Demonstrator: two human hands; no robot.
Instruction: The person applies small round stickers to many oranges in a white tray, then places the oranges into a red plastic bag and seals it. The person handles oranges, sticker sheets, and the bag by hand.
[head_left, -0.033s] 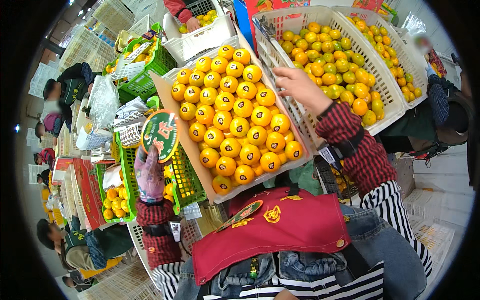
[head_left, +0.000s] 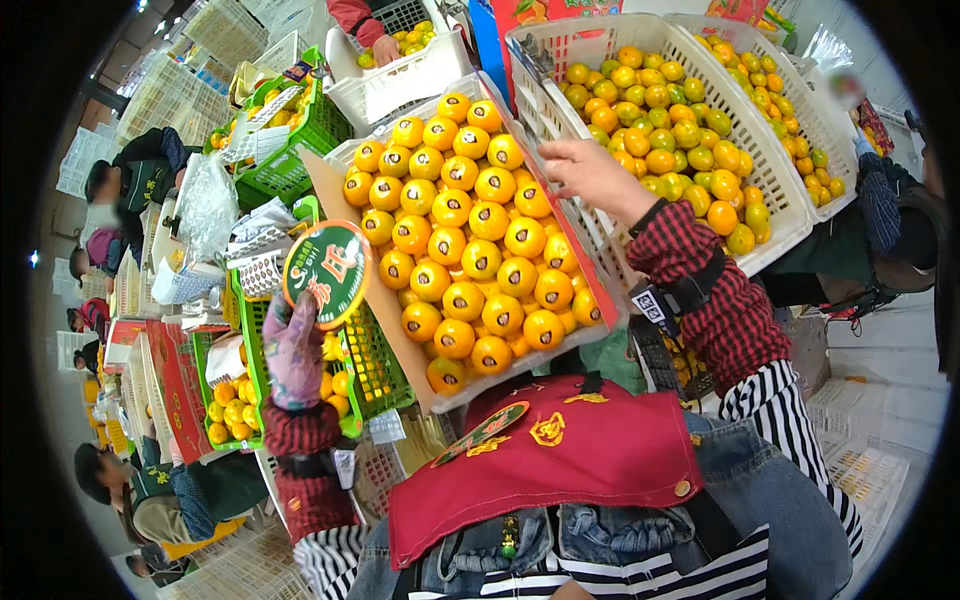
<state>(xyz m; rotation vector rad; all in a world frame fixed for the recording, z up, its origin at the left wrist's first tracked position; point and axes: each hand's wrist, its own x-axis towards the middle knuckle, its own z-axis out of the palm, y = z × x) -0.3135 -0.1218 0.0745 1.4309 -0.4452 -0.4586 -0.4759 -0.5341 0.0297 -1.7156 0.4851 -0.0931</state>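
Note:
My left hand (head_left: 296,350), in a patterned pinkish glove, grips the lower edge of a round green card (head_left: 328,274) with an orange rim. The card is tilted beside the left flap of an open carton (head_left: 400,350). Rows of orange citrus fruits (head_left: 482,259) fill the carton, most with a small dark oval sticker on top. Bare and holding nothing that I can see, my right hand (head_left: 598,178) hovers by the carton's right edge, fingers stretched toward the fruit. A similar round card (head_left: 480,433) lies against my red apron (head_left: 560,470).
To the right stand white crates (head_left: 780,235) of loose green-orange fruit. Green crates (head_left: 258,380) with fruit and papers are on the left. Ahead, another person's hand (head_left: 386,50) reaches into a white crate (head_left: 400,85). Several people sit at the far left.
The round card in my left hand has turned and shifted slightly right. My right hand has moved a little down and left, its fingers drawn closer together.

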